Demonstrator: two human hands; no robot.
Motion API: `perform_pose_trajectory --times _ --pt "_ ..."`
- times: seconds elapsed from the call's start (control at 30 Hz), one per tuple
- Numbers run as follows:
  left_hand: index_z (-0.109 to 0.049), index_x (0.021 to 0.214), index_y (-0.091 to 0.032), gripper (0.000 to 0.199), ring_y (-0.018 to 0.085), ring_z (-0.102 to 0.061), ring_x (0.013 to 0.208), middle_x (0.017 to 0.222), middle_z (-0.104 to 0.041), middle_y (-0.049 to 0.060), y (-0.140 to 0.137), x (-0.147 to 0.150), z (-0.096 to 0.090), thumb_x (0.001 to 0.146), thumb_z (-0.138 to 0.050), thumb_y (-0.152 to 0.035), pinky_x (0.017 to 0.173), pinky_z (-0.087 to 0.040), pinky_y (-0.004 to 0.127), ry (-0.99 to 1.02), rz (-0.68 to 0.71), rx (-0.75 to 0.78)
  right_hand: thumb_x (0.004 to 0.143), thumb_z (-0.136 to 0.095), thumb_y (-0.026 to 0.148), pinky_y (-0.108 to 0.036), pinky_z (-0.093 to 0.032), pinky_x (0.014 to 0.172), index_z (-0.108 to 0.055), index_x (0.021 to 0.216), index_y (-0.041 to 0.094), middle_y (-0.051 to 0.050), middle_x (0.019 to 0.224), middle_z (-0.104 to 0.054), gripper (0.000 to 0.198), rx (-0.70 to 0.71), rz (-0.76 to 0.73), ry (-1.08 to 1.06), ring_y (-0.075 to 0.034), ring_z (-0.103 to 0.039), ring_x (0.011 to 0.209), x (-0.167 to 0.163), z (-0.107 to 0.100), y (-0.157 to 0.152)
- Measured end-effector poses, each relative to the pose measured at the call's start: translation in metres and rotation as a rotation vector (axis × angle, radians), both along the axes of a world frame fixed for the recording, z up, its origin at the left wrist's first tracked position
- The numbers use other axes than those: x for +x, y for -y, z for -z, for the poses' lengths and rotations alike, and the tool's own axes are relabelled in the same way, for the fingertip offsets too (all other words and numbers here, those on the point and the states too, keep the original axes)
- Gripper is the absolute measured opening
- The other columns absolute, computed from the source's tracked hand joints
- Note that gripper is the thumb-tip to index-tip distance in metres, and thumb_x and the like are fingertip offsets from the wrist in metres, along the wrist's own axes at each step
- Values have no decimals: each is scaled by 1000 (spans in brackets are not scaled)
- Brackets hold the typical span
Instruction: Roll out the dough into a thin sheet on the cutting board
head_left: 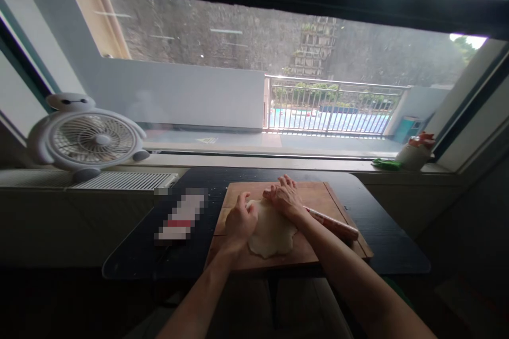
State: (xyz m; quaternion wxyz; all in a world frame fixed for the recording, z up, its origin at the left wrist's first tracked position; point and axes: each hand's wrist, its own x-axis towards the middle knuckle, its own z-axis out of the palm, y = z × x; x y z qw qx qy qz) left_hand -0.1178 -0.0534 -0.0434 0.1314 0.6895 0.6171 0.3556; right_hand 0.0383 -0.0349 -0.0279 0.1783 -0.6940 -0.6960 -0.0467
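A pale, flattened sheet of dough (pixel 272 230) with an uneven outline lies on a wooden cutting board (pixel 231 255). My left hand (pixel 242 222) is at the dough's left edge, fingers curled and closed on that edge. Across the far right part of the dough lies my right hand (pixel 285 197), its fingers stretched away from me. A rolling pin (pixel 336 224) with a patterned, shiny surface slants over the board's right side. Its upper end passes beneath my right hand and wrist, which hide it; its lower end shows near the board's right edge.
The board rests on a dark table (pixel 392 238) with rounded corners. A blurred pale and red item (pixel 181 221) lies left of the board. Beyond stand a white fan (pixel 101 139) on the left by the window and a white container (pixel 414 156) beside a green cloth (pixel 385 164) on the sill.
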Motion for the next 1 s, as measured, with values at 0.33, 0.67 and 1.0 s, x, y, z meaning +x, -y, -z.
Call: perform_pose_trajectory --times 0.33,0.67,1.0 --pt "-65 65 -14 13 16 -60 63 64 -65 2 -44 12 -54 64 -60 -26 55 -42 22 -80 442 -324 94 -24 30 -30 -38 81 -65 92 16 -12 92 -66 43 -77 163 -33 -19 -58 89 42 -4 -19" --pt "-54 102 -20 24 17 -63 79 93 -66 5 4 -4 -13 83 -47 -32 68 -47 27 104 141 -34 94 -24 31 -30 -40 75 -66 89 15 -13 90 -67 45 -97 252 -82 -20 -61 84 62 -3 -13" --pt "-45 119 -24 32 21 -65 83 100 -67 6 11 -7 5 87 -40 -29 66 -44 29 -122 42 -16 93 -27 37 -28 -40 69 -64 91 18 -9 85 -66 42 -185 114 -113 -19 -60 78 33 -15 12"
